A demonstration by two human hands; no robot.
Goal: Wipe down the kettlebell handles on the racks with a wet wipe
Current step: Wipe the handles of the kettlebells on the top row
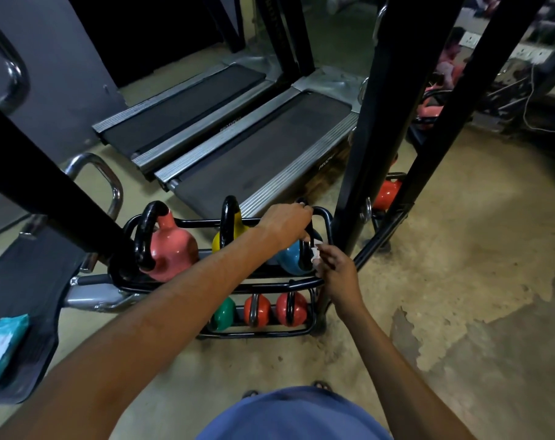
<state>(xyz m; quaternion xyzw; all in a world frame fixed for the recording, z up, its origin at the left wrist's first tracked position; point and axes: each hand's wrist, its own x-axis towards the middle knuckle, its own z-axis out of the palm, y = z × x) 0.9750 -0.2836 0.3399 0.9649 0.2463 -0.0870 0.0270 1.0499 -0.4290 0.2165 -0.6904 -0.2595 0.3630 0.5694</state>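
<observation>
A teal pack of wipes point(3, 346) lies at the far left on a black pad. To its right stands a black two-shelf rack point(254, 334) on the floor. Its top shelf holds a pink kettlebell point(171, 249), then a yellow kettlebell point(218, 242), then a blue kettlebell point(289, 259) at the right end. On the lower shelf sit a green kettlebell point(223, 312) and two red kettlebells point(257, 309).

The left hand point(285, 222) reaches across the rack, with its fingers curled over the top of the blue kettlebell's black handle point(305, 258). Just right of that, the right hand point(336, 269) pinches a small white wet wipe point(316, 251) and presses it against the side of the same handle. Two treadmills point(263, 144) lie behind the rack.
</observation>
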